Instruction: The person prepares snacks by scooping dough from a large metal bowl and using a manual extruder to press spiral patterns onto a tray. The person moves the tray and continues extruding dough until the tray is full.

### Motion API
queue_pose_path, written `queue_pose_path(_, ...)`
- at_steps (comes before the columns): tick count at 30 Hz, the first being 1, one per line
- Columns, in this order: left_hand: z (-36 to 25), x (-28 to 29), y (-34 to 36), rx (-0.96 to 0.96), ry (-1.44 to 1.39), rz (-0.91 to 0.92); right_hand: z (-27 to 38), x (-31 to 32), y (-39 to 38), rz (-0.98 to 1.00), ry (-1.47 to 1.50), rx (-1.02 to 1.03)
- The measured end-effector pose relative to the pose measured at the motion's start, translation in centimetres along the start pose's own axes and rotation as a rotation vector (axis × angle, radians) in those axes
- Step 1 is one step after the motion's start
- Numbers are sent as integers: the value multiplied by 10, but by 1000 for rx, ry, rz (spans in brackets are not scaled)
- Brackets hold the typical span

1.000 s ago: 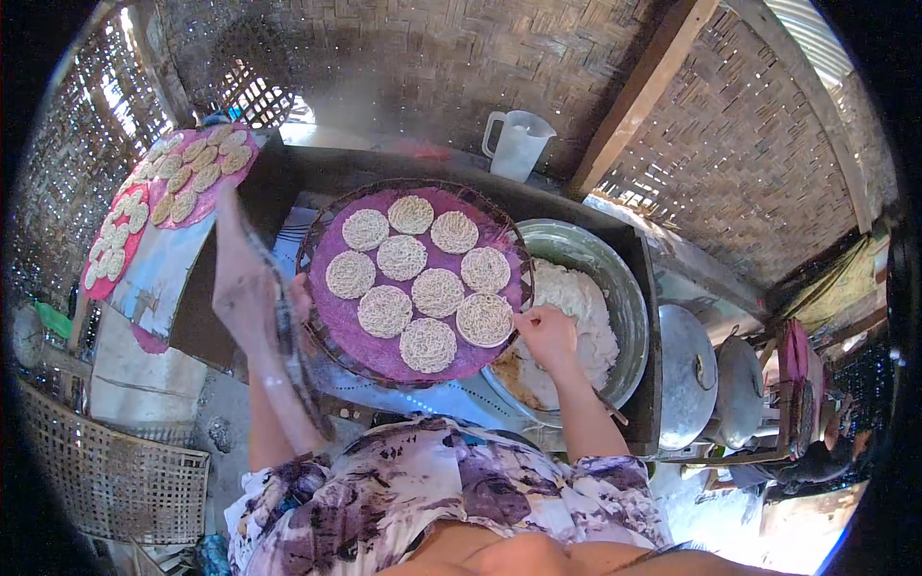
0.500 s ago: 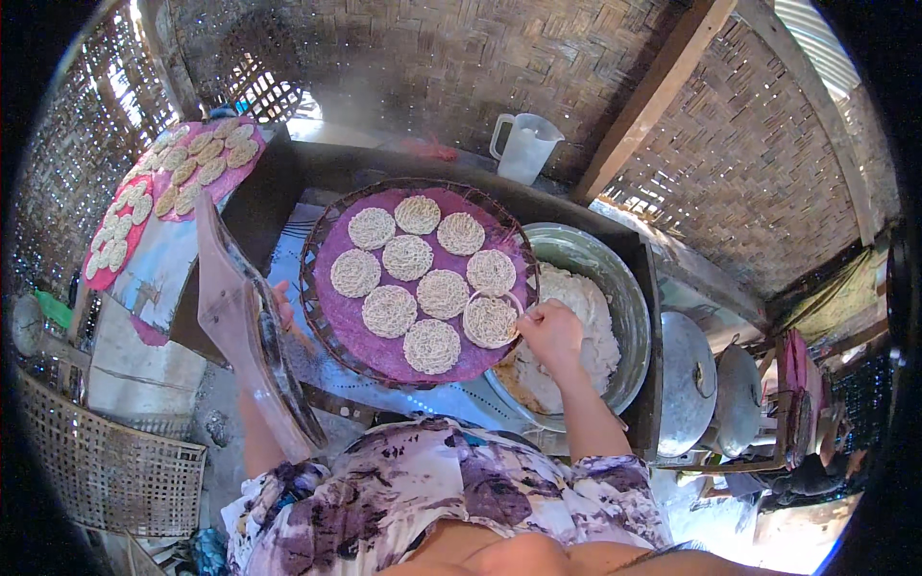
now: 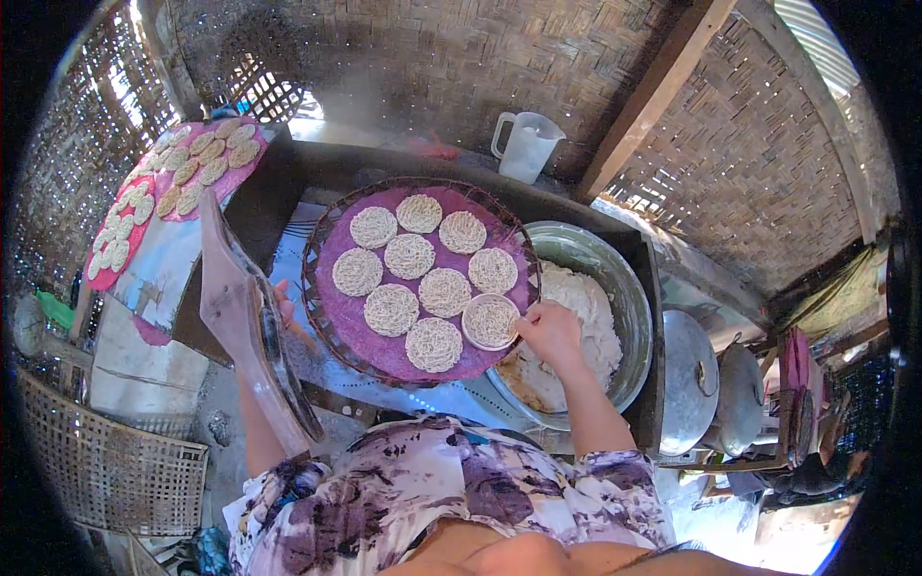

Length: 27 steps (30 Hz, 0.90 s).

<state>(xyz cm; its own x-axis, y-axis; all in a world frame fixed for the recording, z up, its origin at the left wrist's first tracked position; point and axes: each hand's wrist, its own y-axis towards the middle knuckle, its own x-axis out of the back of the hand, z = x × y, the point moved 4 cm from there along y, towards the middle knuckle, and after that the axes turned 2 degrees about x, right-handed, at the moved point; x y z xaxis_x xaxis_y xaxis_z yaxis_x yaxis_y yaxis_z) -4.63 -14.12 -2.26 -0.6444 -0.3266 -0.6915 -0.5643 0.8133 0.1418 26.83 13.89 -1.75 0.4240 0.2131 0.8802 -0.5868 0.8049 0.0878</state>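
My right hand (image 3: pixel 552 331) is closed in a pinch on the rim of a thin, pale ring mould (image 3: pixel 520 326). The ring sits around a noodle round (image 3: pixel 491 322) at the near right of a tray (image 3: pixel 309 288) with a purple lining. Several more lacy, pale noodle rounds (image 3: pixel 409 256) lie flat on that lining. My left hand (image 3: pixel 285 305) is mostly hidden behind a long wooden press (image 3: pixel 235 298), which it appears to hold upright at the tray's left. Some of its fingers show past the press's edge.
A large basin (image 3: pixel 639 360) with pale dough (image 3: pixel 586 312) stands right of the tray, partly under it. Lidded metal pots (image 3: pixel 687 384) are farther right. Behind stands a clear plastic jug (image 3: pixel 529 147). More rounds lie on pink sheets (image 3: pixel 230 182) at the far left.
The ring mould, tilted and a little raised before, now lies flatter around the near-right noodle round. My right hand keeps its pinch. The left hand and press have barely shifted.
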Motion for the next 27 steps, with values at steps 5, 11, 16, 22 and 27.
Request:
queue_pose_path(5, -3, 8, -1, -15, 86, -29, 5, 30, -14, -177, 263, -18)
queue_pose_path(11, 21, 95, -21, 139, 784, -281, -8, -1, -92, 481, 888, -175)
queue_pose_path(16, 57, 190, -38, 775, 1841, -197, -23, -77, -148, 739, 899, -409)
queue_pose_path(22, 81, 151, -1, 762, 1971, -220, -42, -148, -148, 207, 164, -340)
queue_pose_path(27, 95, 189, 26, 753, 1917, -127, -15, -153, -144, 289, 82, -252)
